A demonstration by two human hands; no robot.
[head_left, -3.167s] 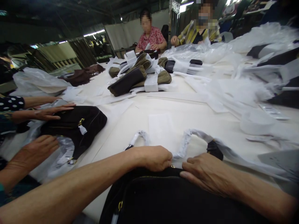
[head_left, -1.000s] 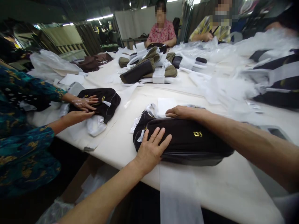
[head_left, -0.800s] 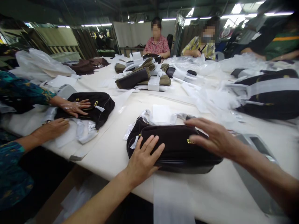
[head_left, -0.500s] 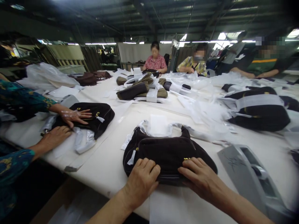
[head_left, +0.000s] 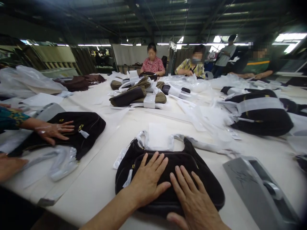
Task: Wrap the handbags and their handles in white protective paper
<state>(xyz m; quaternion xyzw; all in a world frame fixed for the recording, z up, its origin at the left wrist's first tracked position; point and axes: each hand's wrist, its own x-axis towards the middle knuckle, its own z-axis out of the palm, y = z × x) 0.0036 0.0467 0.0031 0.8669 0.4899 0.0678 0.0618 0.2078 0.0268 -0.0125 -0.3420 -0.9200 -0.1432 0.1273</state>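
A black handbag (head_left: 206,182) lies flat on the white table (head_left: 100,182) in front of me, its handle wrapped in white paper (head_left: 158,142). My left hand (head_left: 147,180) rests palm down on the bag's middle with fingers spread. My right hand (head_left: 194,204) lies flat beside it on the bag's near right part, fingers stretched out. Neither hand holds anything.
A grey tape dispenser (head_left: 259,188) stands at the right. At the left a co-worker's hands (head_left: 54,130) press on another black bag (head_left: 88,126). Olive bags (head_left: 136,92), a banded black bag (head_left: 261,113) and loose plastic cover the far table, where other people sit.
Both my hands have slid up from the bag's near edge onto its top and flattened out, fingers spread. The view has dropped closer to the bag.
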